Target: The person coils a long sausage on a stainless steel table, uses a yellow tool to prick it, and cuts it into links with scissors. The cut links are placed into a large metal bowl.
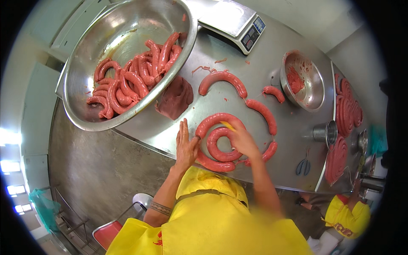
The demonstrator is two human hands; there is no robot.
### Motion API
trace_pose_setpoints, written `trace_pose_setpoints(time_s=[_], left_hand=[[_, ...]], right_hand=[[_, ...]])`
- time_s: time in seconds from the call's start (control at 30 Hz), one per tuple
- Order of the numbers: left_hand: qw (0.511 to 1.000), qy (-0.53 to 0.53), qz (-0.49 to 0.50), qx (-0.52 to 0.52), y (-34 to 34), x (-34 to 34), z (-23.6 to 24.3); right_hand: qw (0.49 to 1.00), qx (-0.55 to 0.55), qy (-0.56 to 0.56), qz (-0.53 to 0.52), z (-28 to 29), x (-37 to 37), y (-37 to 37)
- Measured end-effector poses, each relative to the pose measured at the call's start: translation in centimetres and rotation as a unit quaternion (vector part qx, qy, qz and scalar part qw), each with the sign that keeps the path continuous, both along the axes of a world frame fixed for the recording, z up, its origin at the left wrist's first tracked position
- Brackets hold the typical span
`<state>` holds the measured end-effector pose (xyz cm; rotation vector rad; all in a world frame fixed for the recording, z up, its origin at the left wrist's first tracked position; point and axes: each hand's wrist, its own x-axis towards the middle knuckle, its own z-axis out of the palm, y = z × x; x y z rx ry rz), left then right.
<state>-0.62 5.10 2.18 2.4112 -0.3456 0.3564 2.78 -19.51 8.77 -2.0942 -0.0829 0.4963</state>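
A linked sausage coil (pixel 214 121) lies on the steel table in front of me, with a smaller ring inside its outer turn. At its left edge is my left hand (pixel 185 146), fingers stretched out, the thumb side against the sausage. My right hand (pixel 243 139) is closed over the coil's upper right side. From it sticks out a slim yellow tool (pixel 228 126); its working end is hidden, so I cannot tell its kind. More linked sausage (pixel 262 114) curves round on the right, and a thick sausage (pixel 223 80) lies beyond.
A big steel bowl (pixel 83 114) of sausages stands at the far left, beside a reddish cloth (pixel 175 98). Farther back is a scale (pixel 229 19). To the right are a meat bowl (pixel 314 76), a metal cup (pixel 325 132), scissors (pixel 303 166) and sausage coils (pixel 338 159). A co-worker (pixel 346 214) stands lower right.
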Motion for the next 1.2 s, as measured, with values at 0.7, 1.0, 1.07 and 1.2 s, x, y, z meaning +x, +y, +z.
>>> trace_pose_setpoints(time_s=[0.7, 1.0, 1.07, 1.2], left_hand=[[0.701, 0.45, 0.227, -0.504, 2.0, 1.5, -5.0], [0.633, 0.458, 0.043, -0.623, 2.2, 0.6, -1.5], [0.628, 0.464, 0.044, -0.624, 2.4, 0.6, -1.6], [0.653, 0.467, 0.018, -0.595, 3.8, 0.5, -2.1]], right_hand=[[0.9, 0.254, 0.003, -0.353, 15.1, -5.3, -19.2], [0.765, 0.415, -0.216, -0.443, 3.0, -1.9, -15.9], [0.859, 0.368, -0.149, -0.325, 4.2, -1.7, -12.3], [0.998, 0.029, 0.05, -0.006, 4.0, -5.0, -8.8]])
